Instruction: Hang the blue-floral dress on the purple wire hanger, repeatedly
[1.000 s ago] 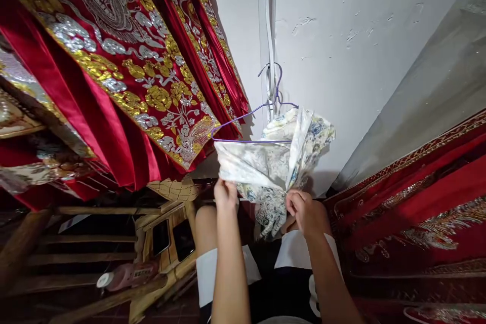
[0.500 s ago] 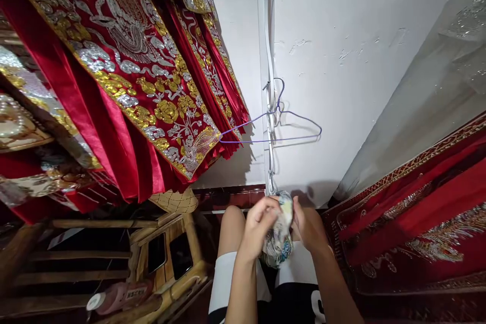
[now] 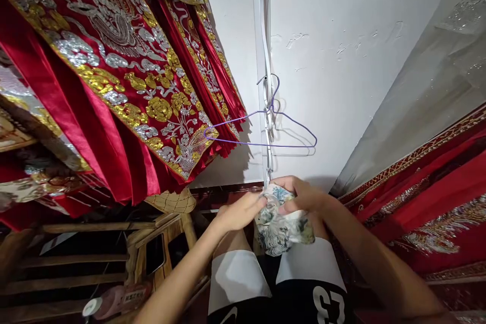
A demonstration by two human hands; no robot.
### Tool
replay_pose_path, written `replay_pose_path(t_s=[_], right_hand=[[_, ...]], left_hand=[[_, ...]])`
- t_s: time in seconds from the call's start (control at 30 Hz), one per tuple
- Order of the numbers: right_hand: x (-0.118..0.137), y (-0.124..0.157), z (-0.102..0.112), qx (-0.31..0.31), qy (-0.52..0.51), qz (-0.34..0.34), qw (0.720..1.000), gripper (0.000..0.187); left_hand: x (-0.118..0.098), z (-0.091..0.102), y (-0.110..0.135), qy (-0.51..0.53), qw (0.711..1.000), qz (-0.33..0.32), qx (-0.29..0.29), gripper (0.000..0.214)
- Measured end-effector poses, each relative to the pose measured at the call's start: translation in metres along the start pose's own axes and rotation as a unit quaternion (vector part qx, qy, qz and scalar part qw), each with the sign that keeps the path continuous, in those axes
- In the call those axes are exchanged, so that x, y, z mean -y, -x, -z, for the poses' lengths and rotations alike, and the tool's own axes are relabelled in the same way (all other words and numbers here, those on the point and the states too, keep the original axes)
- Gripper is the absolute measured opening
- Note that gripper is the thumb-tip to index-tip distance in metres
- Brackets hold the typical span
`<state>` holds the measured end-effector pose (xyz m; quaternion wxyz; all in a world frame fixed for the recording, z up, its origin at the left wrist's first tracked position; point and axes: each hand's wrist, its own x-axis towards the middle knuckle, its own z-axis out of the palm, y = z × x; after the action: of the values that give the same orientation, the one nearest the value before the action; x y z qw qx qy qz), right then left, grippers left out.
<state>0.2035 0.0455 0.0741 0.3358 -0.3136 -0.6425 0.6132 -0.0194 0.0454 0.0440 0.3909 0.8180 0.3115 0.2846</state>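
Note:
A bunched, crumpled cloth (image 3: 279, 230) in white with blue, green and dark print is held above my thighs. My left hand (image 3: 243, 211) grips its left edge, thumb lying on top. On the upper right side, my right hand (image 3: 299, 195) is closed on the same cloth, its thumb pressing into the folds. Whether the cloth is a garment or a scarf I cannot tell. Above my hands a purple wire hanger (image 3: 261, 145) hangs bare on a white strap (image 3: 265, 35) against the wall.
Red satin costumes (image 3: 159, 106) with gold and silver sequins hang at left, near the hanger. A bamboo chair (image 3: 68, 258) stands lower left, with a pink bottle (image 3: 117, 299) and a phone (image 3: 155, 253) by it. Red embroidered fabric (image 3: 436, 223) fills the lower right.
My hands have moved apart and the cloth is spread wider between them. My right hand has come up over its top edge. My elbows have swung outward, and the view has shifted slightly.

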Motion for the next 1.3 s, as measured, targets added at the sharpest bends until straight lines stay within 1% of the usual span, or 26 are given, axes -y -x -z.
replay_pose_path(t_s=[0.03,0.07,0.1,0.13,0.17,0.2,0.23,0.27,0.3,0.33,0.37,0.4,0.47,0.53,0.6,0.67,0.73,0.8,0.9,0.97,1.07,1.1,1.13,1.17,1.23,1.3], right_hand=[[0.008,0.0,0.008,0.021,0.05,-0.005,0.999,0.025],[0.014,-0.001,0.017,0.022,0.103,-0.006,0.994,0.018],[0.019,-0.003,0.027,-0.009,0.166,-0.001,0.986,0.013],[0.021,-0.006,0.037,-0.076,0.233,0.012,0.969,0.009],[0.022,-0.011,0.047,-0.152,0.299,0.027,0.942,0.006],[0.02,-0.018,0.057,-0.216,0.353,0.041,0.909,0.011],[0.017,-0.027,0.066,-0.261,0.393,0.054,0.88,0.022],[0.012,-0.037,0.074,-0.282,0.416,0.062,0.862,0.038],[0.007,-0.047,0.081,-0.279,0.427,0.061,0.858,0.054],[0.001,-0.058,0.087,-0.263,0.428,0.053,0.863,0.066],[-0.005,-0.067,0.091,-0.243,0.425,0.041,0.871,0.073],[-0.01,-0.075,0.096,-0.223,0.422,0.028,0.878,0.075],[-0.018,-0.082,0.102,-0.198,0.422,0.02,0.885,0.069],[-0.023,-0.078,0.108,-0.197,0.432,0.038,0.879,0.062],[-0.024,-0.065,0.113,-0.21,0.44,0.054,0.871,0.058],[-0.021,-0.047,0.116,-0.229,0.434,0.06,0.869,0.052],[-0.016,-0.029,0.117,-0.243,0.426,0.058,0.869,0.045],[-0.008,-0.015,0.117,-0.254,0.426,0.048,0.867,0.038],[0.006,-0.005,0.11,-0.258,0.437,0.027,0.861,0.033],[0.014,-0.003,0.101,-0.243,0.444,0.018,0.862,0.03],[0.023,-0.003,0.083,-0.204,0.464,-0.002,0.862,0.028],[0.025,-0.003,0.078,-0.194,0.476,-0.01,0.858,0.028],[0.026,-0.003,0.072,-0.187,0.488,-0.017,0.852,0.029],[0.027,-0.004,0.066,-0.182,0.5,-0.02,0.846,0.029],[0.026,-0.007,0.057,-0.173,0.516,-0.018,0.839,0.03],[0.024,-0.01,0.049,-0.166,0.515,-0.019,0.841,0.031]], left_hand=[[0.01,-0.001,0.003,-0.035,0.999,0.017,0.022,0.045],[0.018,-0.001,0.008,-0.082,0.995,0.034,0.033,0.04],[0.025,0.001,0.014,-0.133,0.989,0.052,0.04,0.035],[0.029,0.005,0.019,-0.181,0.98,0.07,0.044,0.031],[0.03,0.011,0.024,-0.224,0.97,0.09,0.044,0.029],[0.03,0.019,0.028,-0.259,0.959,0.109,0.039,0.029],[0.026,0.027,0.03,-0.289,0.948,0.128,0.034,0.031],[0.021,0.036,0.03,-0.315,0.937,0.146,0.03,0.034],[0.015,0.044,0.03,-0.338,0.927,0.161,0.028,0.038],[0.008,0.051,0.028,-0.36,0.917,0.169,0.027,0.041],[0.002,0.057,0.025,-0.379,0.909,0.172,0.028,0.043],[-0.003,0.063,0.023,-0.396,0.901,0.171,0.029,0.043],[-0.007,0.072,0.018,-0.421,0.893,0.16,0.021,0.042],[-0.005,0.08,0.013,-0.416,0.899,0.14,0.004,0.037],[-0.001,0.089,0.008,-0.405,0.905,0.133,-0.012,0.029],[-0.002,0.098,0.0,-0.421,0.897,0.133,-0.022,0.022],[-0.008,0.106,-0.009,-0.455,0.882,0.122,-0.016,0.022],[-0.019,0.111,-0.018,-0.471,0.877,0.096,-0.014,0.025],[-0.035,0.116,-0.029,-0.496,0.862,0.083,-0.06,0.027],[-0.041,0.119,-0.035,-0.523,0.839,0.134,-0.076,0.029],[-0.044,0.125,-0.044,-0.541,0.8,0.257,-0.05,0.036],[-0.044,0.127,-0.047,-0.54,0.794,0.275,-0.053,0.039],[-0.045,0.127,-0.05,-0.532,0.799,0.271,-0.068,0.041],[-0.045,0.127,-0.054,-0.517,0.814,0.248,-0.095,0.043],[-0.045,0.122,-0.064,-0.453,0.861,0.168,-0.159,0.044],[-0.046,0.114,-0.074,-0.367,0.904,0.077,-0.204,0.043]])
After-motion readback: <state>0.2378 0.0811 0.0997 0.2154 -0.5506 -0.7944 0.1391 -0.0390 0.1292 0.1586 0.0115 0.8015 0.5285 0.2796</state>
